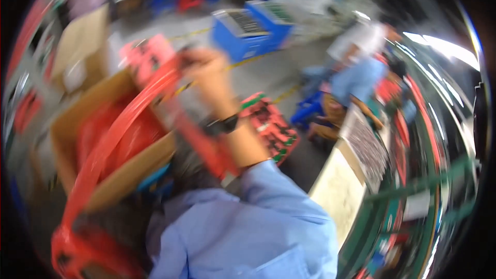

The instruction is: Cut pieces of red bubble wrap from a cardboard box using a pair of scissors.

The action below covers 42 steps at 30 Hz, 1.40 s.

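Observation:
My right hand [207, 70], closed and blurred by motion, reaches forward and left beneath a blue sleeve, with a dark band at the wrist. Its fingers grip the upper end of a long, stretched red plastic strip, seemingly part of a bag [111, 129]. The strip runs down to a bunched red piece at the lower left. Under it stands an open cardboard box [137, 173] with red plastic inside. Just beyond the fingers is a pink tray [147, 57] with dark parts. My left hand does not show.
Another pink tray [268, 129] with black and green parts lies right of my forearm. Farther off stand blue crates [243, 41] and a tall carton [82, 46]. People [356, 67] sit along a bench at the right, near a pale tabletop [338, 181].

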Each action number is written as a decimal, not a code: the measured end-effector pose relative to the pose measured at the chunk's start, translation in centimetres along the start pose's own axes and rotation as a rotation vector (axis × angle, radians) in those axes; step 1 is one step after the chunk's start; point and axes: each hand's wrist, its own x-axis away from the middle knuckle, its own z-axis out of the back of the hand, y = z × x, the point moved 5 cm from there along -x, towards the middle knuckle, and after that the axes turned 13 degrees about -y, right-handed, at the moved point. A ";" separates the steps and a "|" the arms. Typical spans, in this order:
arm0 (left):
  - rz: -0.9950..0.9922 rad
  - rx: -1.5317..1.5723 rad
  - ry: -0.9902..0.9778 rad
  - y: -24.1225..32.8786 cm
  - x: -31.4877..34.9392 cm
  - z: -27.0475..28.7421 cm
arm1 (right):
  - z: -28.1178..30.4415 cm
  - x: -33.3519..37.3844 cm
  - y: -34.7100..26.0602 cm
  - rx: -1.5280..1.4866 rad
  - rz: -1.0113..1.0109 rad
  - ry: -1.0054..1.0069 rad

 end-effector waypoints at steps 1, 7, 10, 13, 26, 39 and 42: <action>0.034 -0.213 0.098 2.3 1.0 1.3 | 1.5 -0.7 0.0 0.252 0.035 -0.024; 0.121 -0.529 0.779 17.4 4.6 21.9 | 9.3 -3.7 11.1 -0.339 0.042 -0.020; 0.174 -0.493 0.745 18.6 4.7 20.4 | 14.4 -6.3 15.7 -0.375 0.040 -0.034; 0.150 -0.606 0.877 20.0 6.2 21.5 | 20.7 -8.7 18.4 0.058 0.156 -0.007; 0.828 -2.093 1.061 20.9 14.7 28.2 | 24.6 -12.5 23.0 -0.340 -0.078 -0.025; 0.917 -1.412 -0.679 -24.0 -3.1 -9.2 | 16.9 -6.6 2.9 -0.265 -0.036 0.027; 0.936 -1.434 -0.679 -25.7 -2.1 -8.1 | 17.3 -5.2 3.2 -0.089 0.042 -0.041</action>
